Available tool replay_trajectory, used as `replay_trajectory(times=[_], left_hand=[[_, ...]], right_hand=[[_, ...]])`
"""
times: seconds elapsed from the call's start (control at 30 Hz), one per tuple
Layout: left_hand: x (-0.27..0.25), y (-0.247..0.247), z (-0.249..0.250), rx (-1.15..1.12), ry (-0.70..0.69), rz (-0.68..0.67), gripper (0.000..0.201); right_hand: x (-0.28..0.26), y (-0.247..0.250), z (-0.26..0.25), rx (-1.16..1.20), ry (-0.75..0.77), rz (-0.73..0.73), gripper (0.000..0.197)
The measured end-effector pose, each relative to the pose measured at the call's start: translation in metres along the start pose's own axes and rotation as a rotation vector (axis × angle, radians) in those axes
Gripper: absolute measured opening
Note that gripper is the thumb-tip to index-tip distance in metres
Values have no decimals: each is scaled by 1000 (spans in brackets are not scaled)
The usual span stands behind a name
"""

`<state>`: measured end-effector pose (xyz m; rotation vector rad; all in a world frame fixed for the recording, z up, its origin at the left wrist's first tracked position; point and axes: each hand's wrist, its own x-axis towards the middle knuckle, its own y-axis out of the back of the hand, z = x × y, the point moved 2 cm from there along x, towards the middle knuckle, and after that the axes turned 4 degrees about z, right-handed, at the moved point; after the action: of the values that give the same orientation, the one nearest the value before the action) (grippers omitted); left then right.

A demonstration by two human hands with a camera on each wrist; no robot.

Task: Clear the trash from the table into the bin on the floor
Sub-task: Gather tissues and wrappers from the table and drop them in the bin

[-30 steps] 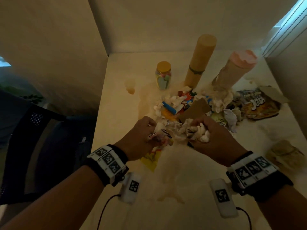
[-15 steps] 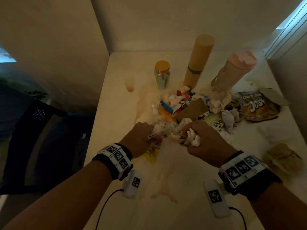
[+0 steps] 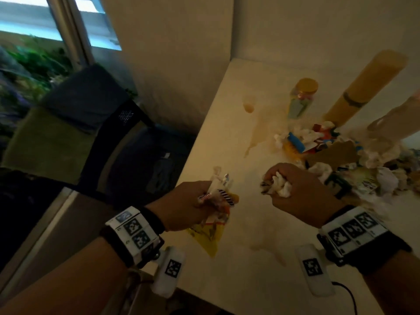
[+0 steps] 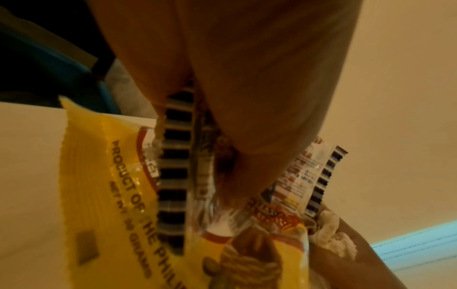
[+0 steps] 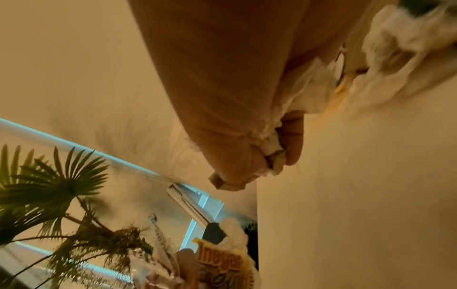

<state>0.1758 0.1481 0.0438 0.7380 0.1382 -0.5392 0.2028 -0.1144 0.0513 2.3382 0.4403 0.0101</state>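
My left hand (image 3: 193, 203) grips a bunch of snack wrappers (image 3: 218, 196) at the table's left edge, a yellow packet (image 3: 208, 235) hanging below the fist. The left wrist view shows that yellow packet (image 4: 118, 195) and a black-and-white striped wrapper (image 4: 173, 176) held under the fingers. My right hand (image 3: 293, 189) grips a wad of crumpled white tissue (image 3: 278, 186) above the table; the right wrist view shows the tissue (image 5: 269, 140) squeezed in the fist. A heap of trash (image 3: 336, 155) lies on the table to the right. No bin shows in any view.
The white table (image 3: 250, 258) has brownish stains. A yellow-lidded jar (image 3: 301, 98), a tall tan cylinder (image 3: 363, 87) and a lidded cup (image 3: 397, 119) stand behind the heap. A dark chair (image 3: 109, 137) stands left of the table, with a window and plants beyond.
Both hands have lifted their handfuls off the heap and moved left toward the table edge. The view has swung left, bringing the chair and window into sight.
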Motion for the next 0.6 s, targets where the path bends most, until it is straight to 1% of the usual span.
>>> replay_trajectory(times=[0.13,0.17,0.23,0.27,0.3,0.37,0.4,0.47,0.53,0.57,0.6], left_hand=[[-24,-1,-25,-74,34,13,24],[-31,0,-31,-108,37,7,31],[-49,2,-43,-174,8,-7,58],[-57,4,-49,-190,3,-23,66],[-66,5,-56,-199,2,-46,64],[-77,2,-68,-162,2,-82,40],[-83,0,-72,-136,-3,-86,32],[-93,1,-82,-149,-38,-66,25],[-109,8,-96,-209,-49,-22,17],[-121,15,-106,-242,-33,8,15],[-136,22,-117,-297,-2,40,19]], right_hand=[[7,-32,-37,-43,22,-17,35],[6,-39,-44,-52,18,-18,34],[4,-53,-59,-78,31,-7,34],[4,-59,-66,-93,47,-2,34],[5,-65,-74,-106,63,-2,34],[6,-76,-89,-131,94,-4,35],[7,-81,-96,-141,92,-9,36],[10,-92,-109,-147,60,-11,37],[15,-105,-124,-139,29,-38,36],[19,-113,-134,-137,34,-62,36],[23,-124,-145,-131,50,-97,35]])
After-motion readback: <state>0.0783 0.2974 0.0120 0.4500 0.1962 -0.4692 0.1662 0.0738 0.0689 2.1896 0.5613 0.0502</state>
